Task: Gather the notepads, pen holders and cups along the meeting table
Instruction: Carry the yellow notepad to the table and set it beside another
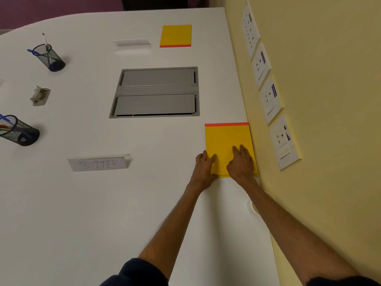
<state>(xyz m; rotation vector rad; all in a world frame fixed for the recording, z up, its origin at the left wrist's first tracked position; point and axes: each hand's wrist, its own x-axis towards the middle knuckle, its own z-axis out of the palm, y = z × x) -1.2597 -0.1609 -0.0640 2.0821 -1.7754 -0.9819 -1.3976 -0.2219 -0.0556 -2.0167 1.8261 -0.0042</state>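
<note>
A yellow notepad (225, 139) with a red top strip lies at the table's right edge by the wall. My right hand (241, 164) lies flat on its lower part, fingers straight. My left hand (203, 166) touches its lower left edge, thumb over the corner. A second yellow notepad (175, 35) lies at the far end. Two black mesh pen holders stand on the left: one (50, 57) far, one (19, 131) nearer, both with pens. A white cup (253, 207) shows partly under my right forearm at the table's edge.
A grey cable hatch (155, 92) is set into the white table (103, 213). Two clear name stands, one (99, 164) near and one (132, 44) far. A small grey object (40, 96) lies on the left. Socket plates (270, 100) line the yellow wall.
</note>
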